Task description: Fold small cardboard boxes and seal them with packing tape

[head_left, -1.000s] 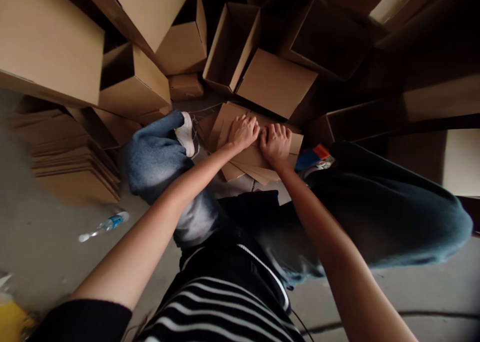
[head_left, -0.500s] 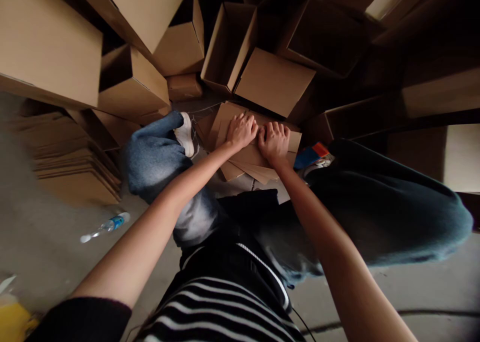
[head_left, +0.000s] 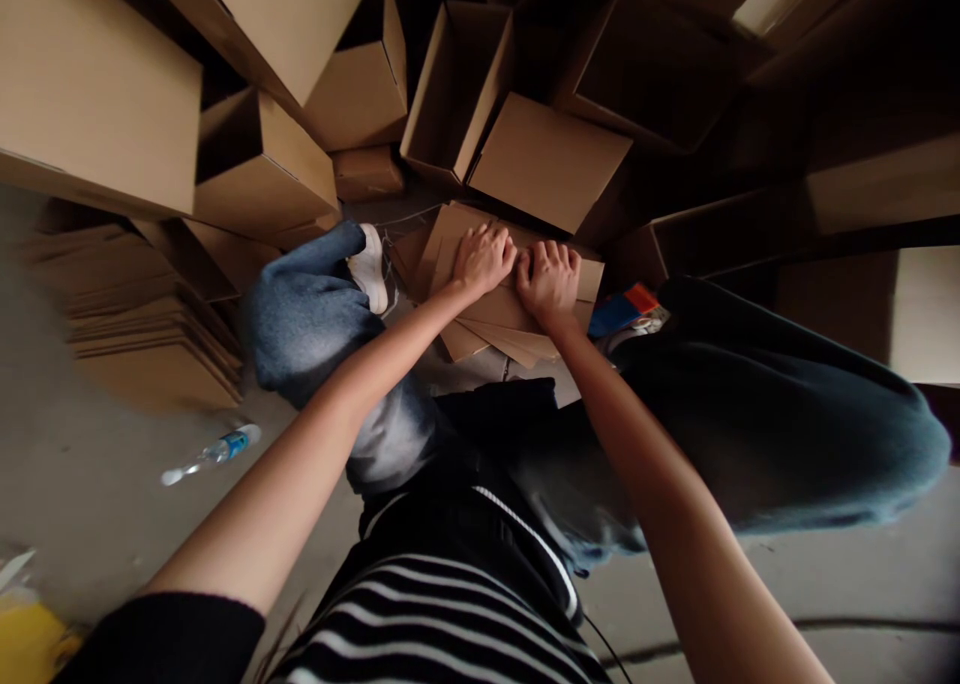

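The **left hand [head_left: 484,259]** and **right hand [head_left: 550,284]** sit side by side, just apart, with arms reaching forward and wrists low. Their fingers curl down onto a **pile of flattened cardboard [head_left: 510,316]** under the palms; whether they pinch it or only press it, I cannot tell. The pile lies between the person's bent **knees [head_left: 300,304]**. Just ahead of the fingers stands an **open cardboard box [head_left: 457,89]** with a **closed box [head_left: 547,159]** beside it, leaving little room there. Past the left forearm lie a **stack of flat cardboard [head_left: 150,354]** and a **plastic water bottle [head_left: 217,452]** on open concrete floor. Just beyond the right hand is a **blue and red packet [head_left: 622,311]**.
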`<state>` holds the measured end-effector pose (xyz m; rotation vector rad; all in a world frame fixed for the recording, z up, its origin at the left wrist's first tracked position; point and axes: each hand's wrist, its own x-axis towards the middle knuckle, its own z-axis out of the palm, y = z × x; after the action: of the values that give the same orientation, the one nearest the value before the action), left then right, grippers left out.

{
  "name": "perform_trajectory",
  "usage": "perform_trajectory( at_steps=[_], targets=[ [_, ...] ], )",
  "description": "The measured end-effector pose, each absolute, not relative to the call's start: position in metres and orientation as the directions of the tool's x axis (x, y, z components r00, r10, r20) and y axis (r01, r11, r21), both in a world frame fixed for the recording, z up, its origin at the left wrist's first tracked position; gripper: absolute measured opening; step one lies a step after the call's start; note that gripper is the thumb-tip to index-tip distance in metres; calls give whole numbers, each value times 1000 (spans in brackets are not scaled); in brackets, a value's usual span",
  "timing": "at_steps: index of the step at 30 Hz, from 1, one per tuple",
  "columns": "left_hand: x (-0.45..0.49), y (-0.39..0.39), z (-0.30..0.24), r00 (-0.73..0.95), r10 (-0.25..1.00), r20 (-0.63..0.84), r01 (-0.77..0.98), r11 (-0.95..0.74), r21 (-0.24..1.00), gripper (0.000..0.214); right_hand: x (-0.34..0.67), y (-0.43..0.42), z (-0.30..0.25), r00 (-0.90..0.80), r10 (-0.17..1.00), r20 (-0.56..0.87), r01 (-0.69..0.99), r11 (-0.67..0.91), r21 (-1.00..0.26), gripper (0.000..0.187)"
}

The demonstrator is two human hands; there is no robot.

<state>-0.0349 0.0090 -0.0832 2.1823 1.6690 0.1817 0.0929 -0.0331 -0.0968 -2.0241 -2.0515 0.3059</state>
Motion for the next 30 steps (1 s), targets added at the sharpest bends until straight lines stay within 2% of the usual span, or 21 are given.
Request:
perform_trajectory(
  at_steps=[15, 30],
  targets=[
    [-32, 10, -77, 285, 948, -142, 936, -244, 252, 35, 94, -31, -102, -15, 998, 54, 949, 31, -315, 39],
    [-32, 10, -78, 281, 950, -137, 936, -240, 256, 33, 94, -30, -104, -15, 997, 73, 944, 38, -328, 40]
  ],
)
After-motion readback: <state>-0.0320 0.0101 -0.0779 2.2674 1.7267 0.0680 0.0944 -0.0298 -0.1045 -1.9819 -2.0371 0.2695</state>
